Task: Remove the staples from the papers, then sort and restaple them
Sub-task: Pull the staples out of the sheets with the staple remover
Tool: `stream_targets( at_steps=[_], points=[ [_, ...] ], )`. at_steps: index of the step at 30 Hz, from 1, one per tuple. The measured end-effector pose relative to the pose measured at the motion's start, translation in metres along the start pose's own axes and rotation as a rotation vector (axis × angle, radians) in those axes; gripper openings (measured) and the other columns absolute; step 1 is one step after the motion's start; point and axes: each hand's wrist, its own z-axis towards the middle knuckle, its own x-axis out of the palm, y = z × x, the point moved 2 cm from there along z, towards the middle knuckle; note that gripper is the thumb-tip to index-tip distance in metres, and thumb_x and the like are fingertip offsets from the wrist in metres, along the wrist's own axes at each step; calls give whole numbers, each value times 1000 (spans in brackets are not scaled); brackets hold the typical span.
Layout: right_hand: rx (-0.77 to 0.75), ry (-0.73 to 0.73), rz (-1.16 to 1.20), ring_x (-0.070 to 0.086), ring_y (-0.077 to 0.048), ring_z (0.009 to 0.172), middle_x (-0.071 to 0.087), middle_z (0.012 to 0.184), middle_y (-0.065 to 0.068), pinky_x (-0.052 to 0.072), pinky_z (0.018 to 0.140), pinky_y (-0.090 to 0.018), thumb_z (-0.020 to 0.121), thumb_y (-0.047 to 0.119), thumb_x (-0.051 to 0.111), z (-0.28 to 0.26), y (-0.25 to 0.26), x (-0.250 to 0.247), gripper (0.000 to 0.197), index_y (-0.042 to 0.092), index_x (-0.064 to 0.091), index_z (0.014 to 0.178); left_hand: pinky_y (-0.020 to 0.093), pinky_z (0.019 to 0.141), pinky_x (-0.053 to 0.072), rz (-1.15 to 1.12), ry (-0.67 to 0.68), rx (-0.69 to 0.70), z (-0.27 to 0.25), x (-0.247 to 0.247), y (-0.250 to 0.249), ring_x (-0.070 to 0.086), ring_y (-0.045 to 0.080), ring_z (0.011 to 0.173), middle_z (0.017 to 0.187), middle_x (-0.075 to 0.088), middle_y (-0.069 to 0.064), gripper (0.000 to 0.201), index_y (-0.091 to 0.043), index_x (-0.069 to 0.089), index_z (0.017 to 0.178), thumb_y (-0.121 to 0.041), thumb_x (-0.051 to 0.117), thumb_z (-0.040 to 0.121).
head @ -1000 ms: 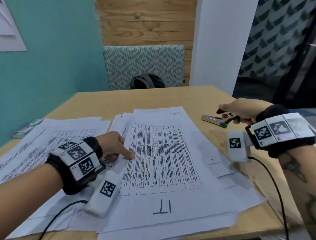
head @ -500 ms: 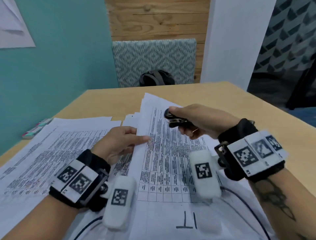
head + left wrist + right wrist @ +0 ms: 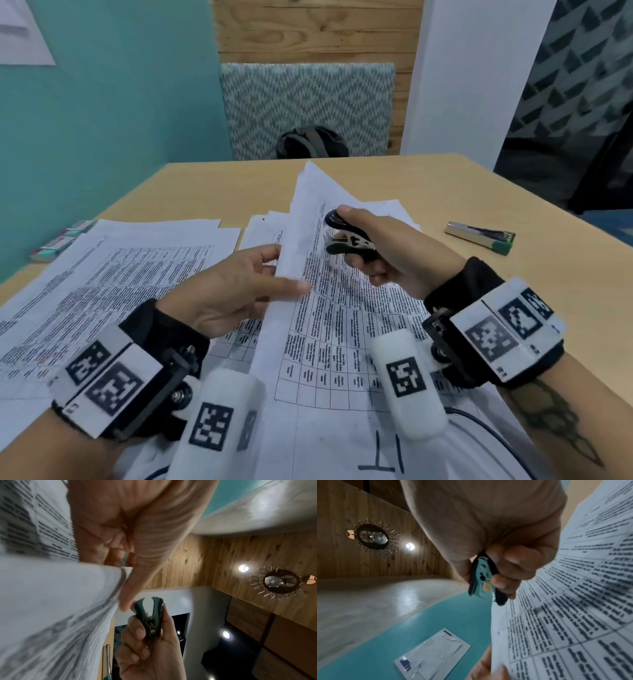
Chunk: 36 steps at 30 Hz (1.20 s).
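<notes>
The table (image 3: pixel 445 192) carries everything, and the lifted packet is the landmark here. That stapled packet of papers (image 3: pixel 335 308) lies in the middle of the table with its left edge raised off the sheets below. To the left of the packet a second spread of printed sheets (image 3: pixel 102 274) lies flat; to the right of the packet, well apart, a stapler (image 3: pixel 479 236) rests on bare wood.

The left hand (image 3: pixel 226 291) pinches the packet's raised left edge, thumb on top and fingers beneath, as the left wrist view shows. The right hand (image 3: pixel 383 250) is curled round a black staple remover (image 3: pixel 346 236), holding it just above the packet's upper part; its metal claws stand apart, not yet biting on anything.

The step in hand looks like staple removal, at its very start (no loose staple shows anywhere). The staple itself is too small to make out, though it probably sits near the packet's far left corner. The next move likely calls for steadying that corner with the left hand's grip, then sliding the claws under the staple and squeezing. The raised, curved paper may buckle unless that corner is held firmly.
</notes>
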Motion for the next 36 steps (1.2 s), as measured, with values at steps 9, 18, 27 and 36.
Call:
stream_targets(
  at_steps=[9,18,27,36],
  points=[
    [-53,-46,-86,26,-8,36,44,51,0,23,43,-21,91,51,45,-1,-3,-5,45,11,64,86,30,72,57,-41,-105,88,0,3,3,71,18,75,92,74,12,47,-7,69,96,5,81,51],
    [-32,-39,-150,26,-9,34,48,56,-5,23,37,-17,89,48,49,-4,-3,0,37,13,57,83,39,76,56,-91,-55,-10,0,11,6,67,25,84,102,71,16,39,-7,68,103,-16,64,65],
    [-45,158,-304,30,-10,36,48,53,-6,25,39,-20,88,45,53,-14,-1,7,42,10,70,73,21,61,55,-212,-75,-38,-1,6,3,65,15,68,88,70,11,41,-3,64,101,-13,67,62],
    [-16,141,-267,35,-9,32,53,49,-3,28,35,-16,88,40,56,-12,-2,9,39,18,68,58,14,53,54,-217,-129,14,-4,12,-2,66,9,53,71,72,5,32,-5,68,88,-1,64,56]
  ],
)
